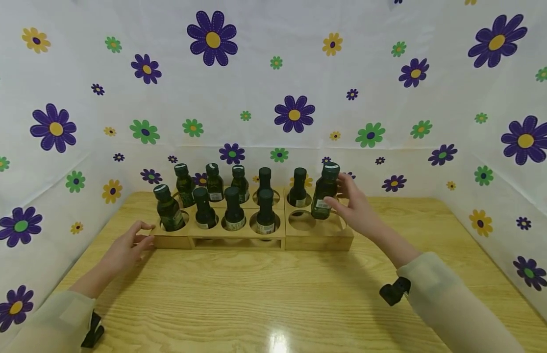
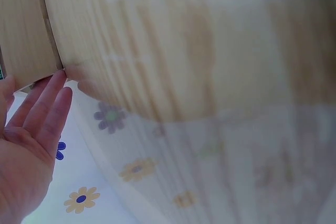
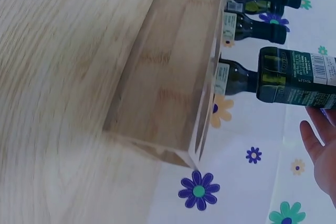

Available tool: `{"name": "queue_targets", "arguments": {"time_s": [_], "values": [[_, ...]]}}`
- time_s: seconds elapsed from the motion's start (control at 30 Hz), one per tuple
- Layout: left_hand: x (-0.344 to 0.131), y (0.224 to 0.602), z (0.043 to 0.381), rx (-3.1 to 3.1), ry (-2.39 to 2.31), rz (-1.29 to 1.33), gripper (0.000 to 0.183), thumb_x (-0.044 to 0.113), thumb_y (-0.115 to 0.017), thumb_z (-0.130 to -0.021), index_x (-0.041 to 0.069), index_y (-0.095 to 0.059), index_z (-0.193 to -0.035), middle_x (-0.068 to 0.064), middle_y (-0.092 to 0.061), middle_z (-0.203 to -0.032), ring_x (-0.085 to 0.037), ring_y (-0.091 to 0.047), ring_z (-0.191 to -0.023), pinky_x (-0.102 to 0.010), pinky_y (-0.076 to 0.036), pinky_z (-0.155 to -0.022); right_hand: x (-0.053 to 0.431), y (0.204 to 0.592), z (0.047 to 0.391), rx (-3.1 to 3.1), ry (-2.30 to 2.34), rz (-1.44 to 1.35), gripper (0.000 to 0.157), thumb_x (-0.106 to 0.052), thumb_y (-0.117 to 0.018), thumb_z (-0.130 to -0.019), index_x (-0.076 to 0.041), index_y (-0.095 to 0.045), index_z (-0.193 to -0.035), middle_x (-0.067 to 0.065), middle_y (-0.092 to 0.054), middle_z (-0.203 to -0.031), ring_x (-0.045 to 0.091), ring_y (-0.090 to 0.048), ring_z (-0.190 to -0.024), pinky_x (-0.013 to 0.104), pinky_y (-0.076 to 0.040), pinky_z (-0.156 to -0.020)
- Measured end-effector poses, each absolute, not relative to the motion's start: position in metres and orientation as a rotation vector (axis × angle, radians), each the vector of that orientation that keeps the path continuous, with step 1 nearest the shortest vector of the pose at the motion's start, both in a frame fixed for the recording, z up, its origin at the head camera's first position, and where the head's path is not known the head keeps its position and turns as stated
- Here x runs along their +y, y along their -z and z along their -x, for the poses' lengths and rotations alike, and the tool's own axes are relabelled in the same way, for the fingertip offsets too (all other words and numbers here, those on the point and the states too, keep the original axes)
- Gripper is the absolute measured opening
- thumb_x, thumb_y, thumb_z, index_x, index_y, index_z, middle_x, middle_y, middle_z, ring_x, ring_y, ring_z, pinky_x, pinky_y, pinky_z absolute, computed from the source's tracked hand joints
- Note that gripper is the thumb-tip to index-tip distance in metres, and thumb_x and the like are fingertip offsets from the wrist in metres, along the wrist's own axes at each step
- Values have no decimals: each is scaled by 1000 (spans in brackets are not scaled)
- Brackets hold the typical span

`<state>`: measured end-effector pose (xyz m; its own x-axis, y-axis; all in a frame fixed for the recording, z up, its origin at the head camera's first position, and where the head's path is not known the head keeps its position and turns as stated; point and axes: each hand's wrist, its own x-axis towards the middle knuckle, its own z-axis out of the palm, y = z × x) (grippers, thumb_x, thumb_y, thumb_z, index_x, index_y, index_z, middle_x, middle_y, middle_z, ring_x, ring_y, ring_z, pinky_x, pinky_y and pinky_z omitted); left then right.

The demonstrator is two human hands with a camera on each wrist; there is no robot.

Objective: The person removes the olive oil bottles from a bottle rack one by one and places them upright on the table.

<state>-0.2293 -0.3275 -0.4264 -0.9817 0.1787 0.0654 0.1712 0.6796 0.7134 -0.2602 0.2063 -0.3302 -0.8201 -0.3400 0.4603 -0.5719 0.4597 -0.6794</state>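
In the head view my right hand (image 1: 355,203) grips a dark green glass bottle (image 1: 325,191) above the right section of a wooden bottle rack (image 1: 317,242). The bottle tilts slightly, its cap up and its base over the round front holes. The right wrist view shows the label and barcode on this bottle (image 3: 294,77), with the fingers of my right hand (image 3: 326,150) against its side. At the rack's left end, my left hand (image 1: 128,247) touches the corner. The left wrist view has the fairly straight fingers of my left hand (image 2: 34,140) against the rack's end (image 2: 29,35).
Several dark bottles stand in two rows of the rack, among them a capped bottle (image 1: 169,211) at the left front and a narrow-necked bottle (image 1: 299,189) at the right back. The rack stands on a wooden table (image 1: 238,294). Behind hangs a flower-printed cloth (image 1: 256,88).
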Motion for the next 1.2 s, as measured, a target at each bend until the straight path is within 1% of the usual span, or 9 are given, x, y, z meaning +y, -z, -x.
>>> {"name": "queue_targets", "arguments": {"time_s": [0.3, 0.53, 0.6, 0.73, 0.83, 0.9, 0.97, 1.1, 1.2], "values": [[-327, 425, 229, 2849, -1242, -297, 33, 25, -41, -106, 5, -39, -132, -31, -60, -119, -40, -64, -102, -41, -52, -66, 225, 326, 259, -2418, -1245, -841, 48, 4, -59, -94, 7, -34, -136, 27, -55, -126, 40, -52, -116, 53, -42, -92], [-325, 424, 227, 2853, -1228, -293, 33, 26, -41, -106, 5, -39, -132, -32, -59, -120, -40, -64, -102, -44, -53, -67, 240, 324, 258, -2434, -1196, -837, 49, 4, -59, -94, 7, -34, -137, 27, -54, -127, 39, -52, -117, 40, -44, -91], [-325, 424, 227, 2857, -1229, -293, 33, 25, -41, -106, 5, -39, -132, -32, -59, -120, -40, -64, -102, -44, -53, -67, 245, 324, 258, -2445, -1201, -821, 50, 4, -59, -95, 6, -33, -137, 27, -54, -128, 40, -52, -118, 42, -43, -92], [-325, 423, 227, 2853, -1233, -284, 33, 25, -41, -106, 5, -39, -132, -32, -60, -119, -39, -65, -101, -43, -53, -66, 254, 323, 257, -2468, -1185, -789, 51, 4, -59, -95, 6, -32, -138, 29, -53, -128, 42, -50, -118, 53, -42, -92], [-324, 422, 228, 2850, -1230, -282, 33, 25, -41, -106, 5, -39, -133, -32, -60, -119, -39, -65, -101, -44, -53, -67, 261, 323, 256, -2479, -1163, -761, 52, 3, -59, -95, 6, -32, -139, 29, -52, -128, 42, -50, -118, 50, -42, -92], [-324, 420, 229, 2851, -1228, -285, 33, 25, -41, -106, 5, -39, -133, -31, -60, -118, -39, -65, -101, -44, -53, -67, 266, 322, 256, -2481, -1150, -743, 52, 3, -59, -95, 7, -32, -139, 30, -52, -127, 43, -50, -117, 45, -43, -92], [-323, 419, 228, 2854, -1227, -292, 32, 23, -41, -106, 4, -39, -132, -31, -61, -117, -39, -65, -101, -43, -53, -66, 271, 322, 256, -2491, -1131, -723, 52, 2, -59, -95, 7, -32, -139, 30, -52, -127, 43, -51, -116, 45, -43, -91], [-323, 418, 227, 2851, -1233, -298, 29, 21, -41, -106, 4, -40, -131, -31, -62, -116, -40, -64, -100, -40, -52, -65, 279, 323, 259, -2508, -1103, -687, 51, 0, -58, -97, 9, -30, -139, 33, -50, -127, 46, -51, -115, 54, -41, -91], [-323, 418, 227, 2846, -1236, -288, 29, 20, -41, -106, 5, -40, -130, -30, -62, -116, -39, -64, -100, -39, -51, -65, 285, 325, 260, -2522, -1104, -650, 51, -2, -57, -98, 11, -28, -138, 35, -48, -128, 48, -49, -116, 58, -39, -92]]}}
